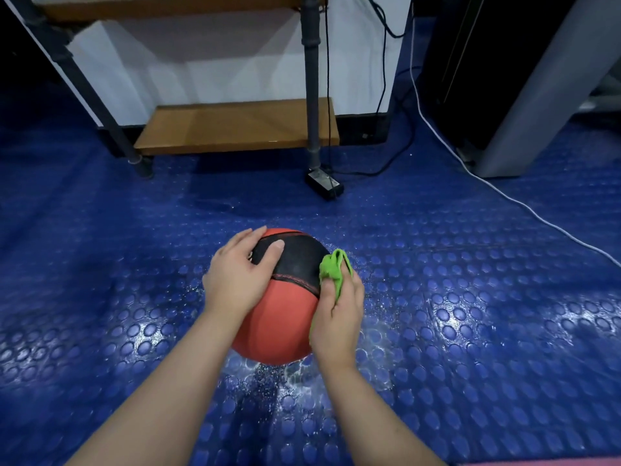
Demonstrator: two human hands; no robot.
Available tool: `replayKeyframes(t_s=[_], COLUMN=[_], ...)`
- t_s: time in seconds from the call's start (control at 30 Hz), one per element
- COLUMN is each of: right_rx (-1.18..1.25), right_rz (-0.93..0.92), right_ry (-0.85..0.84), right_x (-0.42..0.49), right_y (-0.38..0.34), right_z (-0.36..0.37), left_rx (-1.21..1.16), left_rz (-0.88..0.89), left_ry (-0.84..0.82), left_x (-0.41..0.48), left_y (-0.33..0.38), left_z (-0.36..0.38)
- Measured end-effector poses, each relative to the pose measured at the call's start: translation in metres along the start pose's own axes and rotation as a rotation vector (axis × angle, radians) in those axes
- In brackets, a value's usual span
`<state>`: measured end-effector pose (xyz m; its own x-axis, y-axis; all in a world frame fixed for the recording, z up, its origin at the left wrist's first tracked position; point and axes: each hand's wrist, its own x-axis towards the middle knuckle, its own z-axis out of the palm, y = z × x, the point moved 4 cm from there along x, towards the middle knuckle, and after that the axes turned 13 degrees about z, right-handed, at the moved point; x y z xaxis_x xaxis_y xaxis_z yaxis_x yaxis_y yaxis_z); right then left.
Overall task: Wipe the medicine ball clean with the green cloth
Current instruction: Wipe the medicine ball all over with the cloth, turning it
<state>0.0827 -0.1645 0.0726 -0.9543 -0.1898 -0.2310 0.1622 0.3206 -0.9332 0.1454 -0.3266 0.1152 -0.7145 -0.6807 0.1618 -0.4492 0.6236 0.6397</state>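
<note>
A red and black medicine ball [279, 317] sits on the blue studded floor mat [470, 297] in the middle of the view. My left hand [240, 272] lies flat on the ball's upper left side, fingers straight and thumb on the black panel. My right hand [341, 306] grips the bunched green cloth [332, 267] and holds it against the ball's right side. Part of the cloth is hidden under my right palm.
A wooden shelf unit [238, 124] on dark metal legs stands beyond the ball. A black power adapter [324, 183] with black cables lies by its right leg. A white cable [504, 193] crosses the mat at right, near a grey cabinet [537, 95]. The mat looks wet around the ball.
</note>
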Motion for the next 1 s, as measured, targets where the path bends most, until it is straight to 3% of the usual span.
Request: replayKeyframes(t_s=[0.13,0.2,0.3,0.37,0.43,0.57,0.7,0.83,1.0], right_rx=[0.104,0.083,0.069,0.051,-0.133,-0.264,-0.074,-0.045,0.154], right_rz=[0.397,0.437,0.122,-0.076,-0.257,-0.408,-0.198,-0.032,0.466], right_ry=[-0.073,-0.043,0.065,0.047,0.024,0.024,-0.008,-0.042,-0.272], right_x=[0.038,0.037,0.005,-0.022,-0.038,-0.020,0.007,0.031,0.068], right_y=[0.016,0.017,0.001,-0.009,-0.015,-0.013,-0.015,-0.014,0.008], right_z=[0.001,-0.001,-0.001,0.003,0.009,0.005,0.005,0.009,0.007], left_rx=[-0.094,-0.109,-0.086,-0.061,-0.027,-0.064,-0.104,-0.113,-0.152], left_rz=[0.020,0.029,0.013,0.005,0.007,0.037,0.052,0.052,0.077], left_ry=[0.062,0.088,0.105,0.098,0.091,0.094,0.106,0.109,0.111], left_x=[-0.007,-0.013,-0.008,-0.003,0.000,-0.004,-0.009,-0.012,-0.019], left_y=[-0.002,-0.002,-0.001,0.002,0.004,0.000,-0.007,-0.008,-0.012], left_z=[-0.007,-0.010,-0.009,-0.007,-0.005,-0.005,-0.009,-0.011,-0.014])
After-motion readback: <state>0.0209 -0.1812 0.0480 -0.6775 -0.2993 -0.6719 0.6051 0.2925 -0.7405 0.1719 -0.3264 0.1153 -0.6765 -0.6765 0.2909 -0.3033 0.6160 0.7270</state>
